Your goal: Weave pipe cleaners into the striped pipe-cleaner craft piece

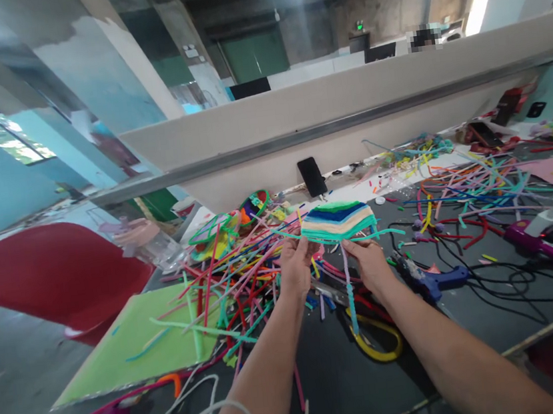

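Over at the left of the frame, a red chair (57, 274) is parked beside the table (340, 394). Next, a pale green sheet (137, 345) is laid flat on the table, with a few loose fuzzy sticks scattered across it. Then a messy pile of fuzzy sticks (258, 263) is spread right up to the left hand (294, 265), probably so any colour can be grabbed without much of a stretch.

Mid-frame is where the striped fuzzy piece (337, 223) is held, raised in front of the pile. Its lower left corner is pinched by the left hand, thumb against fingers, and its lower edge is nipped by the right hand (368, 259), seemingly to keep the bands spread and level. A twisted stem (350, 295) is left dangling by the right fingertips; whether it's gripped too can't be told.

Below that, yellow-handled scissors (382, 357) are left lying. Further right, a blue glue gun (437, 281) is set down near a purple power strip (546, 244), presumably for handy power.
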{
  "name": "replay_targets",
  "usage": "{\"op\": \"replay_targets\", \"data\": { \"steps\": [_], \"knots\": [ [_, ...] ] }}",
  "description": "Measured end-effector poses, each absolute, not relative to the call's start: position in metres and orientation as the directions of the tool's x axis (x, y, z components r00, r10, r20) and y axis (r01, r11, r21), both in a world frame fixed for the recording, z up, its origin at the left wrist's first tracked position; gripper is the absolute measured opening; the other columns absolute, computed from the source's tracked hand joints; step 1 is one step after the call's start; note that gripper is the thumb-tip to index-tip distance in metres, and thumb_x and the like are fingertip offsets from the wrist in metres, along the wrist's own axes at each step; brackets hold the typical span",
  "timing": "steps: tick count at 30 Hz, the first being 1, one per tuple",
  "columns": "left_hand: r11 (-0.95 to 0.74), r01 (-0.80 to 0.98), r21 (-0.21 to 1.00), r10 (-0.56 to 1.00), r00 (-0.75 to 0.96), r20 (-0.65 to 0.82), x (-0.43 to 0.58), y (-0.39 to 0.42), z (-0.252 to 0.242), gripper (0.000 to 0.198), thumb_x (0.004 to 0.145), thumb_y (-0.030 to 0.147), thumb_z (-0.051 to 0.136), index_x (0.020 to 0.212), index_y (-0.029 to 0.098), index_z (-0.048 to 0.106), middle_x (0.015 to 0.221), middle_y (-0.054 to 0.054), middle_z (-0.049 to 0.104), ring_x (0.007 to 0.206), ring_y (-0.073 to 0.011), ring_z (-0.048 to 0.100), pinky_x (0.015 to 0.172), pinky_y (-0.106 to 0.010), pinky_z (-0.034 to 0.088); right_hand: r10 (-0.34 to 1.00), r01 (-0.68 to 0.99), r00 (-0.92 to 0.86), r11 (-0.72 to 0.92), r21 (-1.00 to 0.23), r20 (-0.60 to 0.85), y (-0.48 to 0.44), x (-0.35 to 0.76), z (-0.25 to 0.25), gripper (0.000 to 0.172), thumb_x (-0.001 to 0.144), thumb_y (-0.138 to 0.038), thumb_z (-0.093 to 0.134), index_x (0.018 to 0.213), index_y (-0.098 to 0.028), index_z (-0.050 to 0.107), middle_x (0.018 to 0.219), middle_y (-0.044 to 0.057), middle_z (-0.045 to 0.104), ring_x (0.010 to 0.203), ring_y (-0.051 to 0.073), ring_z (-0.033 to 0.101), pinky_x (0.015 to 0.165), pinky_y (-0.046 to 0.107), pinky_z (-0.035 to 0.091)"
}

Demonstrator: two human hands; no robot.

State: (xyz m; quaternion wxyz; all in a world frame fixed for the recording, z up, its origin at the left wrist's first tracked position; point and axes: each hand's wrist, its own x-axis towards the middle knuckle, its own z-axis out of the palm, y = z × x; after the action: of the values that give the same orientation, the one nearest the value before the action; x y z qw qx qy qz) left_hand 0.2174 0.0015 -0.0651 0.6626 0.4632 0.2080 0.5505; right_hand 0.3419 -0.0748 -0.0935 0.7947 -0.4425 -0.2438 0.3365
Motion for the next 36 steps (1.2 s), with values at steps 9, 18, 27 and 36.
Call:
{"op": "replay_targets", "data": {
  "steps": [9, 18, 27, 36],
  "knots": [
    [0.096, -0.605, 0.790, 0.937, 0.323, 0.133, 0.204, 0.020, -0.070, 0.025, 0.070, 0.033, 0.074, 0.082, 0.015, 0.062, 0.071, -0.001, 0.069, 0.059, -0.0118, 0.064, 0.065, -0.028, 0.052, 0.867, -0.463, 0.499, 0.267, -0.846, 0.001, -0.080, 0.339, -0.082, 0.034, 0.061, -0.033, 0.075, 0.092, -0.021, 0.068, 0.085, 0.001, 0.070, 0.069, 0.014, 0.060, 0.061, 0.024, 0.046],
    [0.131, -0.630, 0.765, 0.976, 0.217, 0.012, 0.195, 0.040, -0.084, 0.026, 0.068, 0.033, 0.075, 0.081, 0.015, 0.061, 0.064, 0.001, 0.066, 0.054, -0.0110, 0.062, 0.057, -0.024, 0.050, 0.805, -0.098, 0.593, 0.094, -0.991, 0.018, -0.084, 0.352, -0.084, 0.033, 0.069, -0.048, 0.062, 0.054, -0.019, 0.065, 0.052, 0.003, 0.062, 0.051, 0.018, 0.055, 0.052, 0.030, 0.040],
    [0.119, -0.592, 0.797, 0.976, 0.216, 0.014, 0.192, 0.036, -0.083, 0.028, 0.071, 0.035, 0.072, 0.083, 0.015, 0.057, 0.060, 0.003, 0.060, 0.051, -0.0088, 0.057, 0.048, -0.020, 0.046, 0.675, 0.463, 0.569, 0.209, -0.861, 0.470, -0.085, 0.355, -0.084, 0.012, 0.068, -0.034, 0.070, 0.077, -0.026, 0.070, 0.076, 0.001, 0.065, 0.064, 0.017, 0.051, 0.066, 0.030, 0.038],
    [0.128, -0.571, 0.811, 0.964, 0.265, 0.035, 0.194, 0.027, -0.076, 0.030, 0.070, 0.035, 0.073, 0.082, 0.015, 0.056, 0.057, 0.003, 0.058, 0.047, -0.0075, 0.054, 0.044, -0.016, 0.042, 0.522, 0.480, 0.610, 0.355, -0.802, 0.596, -0.085, 0.353, -0.082, 0.009, 0.076, -0.029, 0.064, 0.073, -0.021, 0.067, 0.095, 0.006, 0.063, 0.096, 0.021, 0.057, 0.089, 0.037, 0.041]
  ]
}}
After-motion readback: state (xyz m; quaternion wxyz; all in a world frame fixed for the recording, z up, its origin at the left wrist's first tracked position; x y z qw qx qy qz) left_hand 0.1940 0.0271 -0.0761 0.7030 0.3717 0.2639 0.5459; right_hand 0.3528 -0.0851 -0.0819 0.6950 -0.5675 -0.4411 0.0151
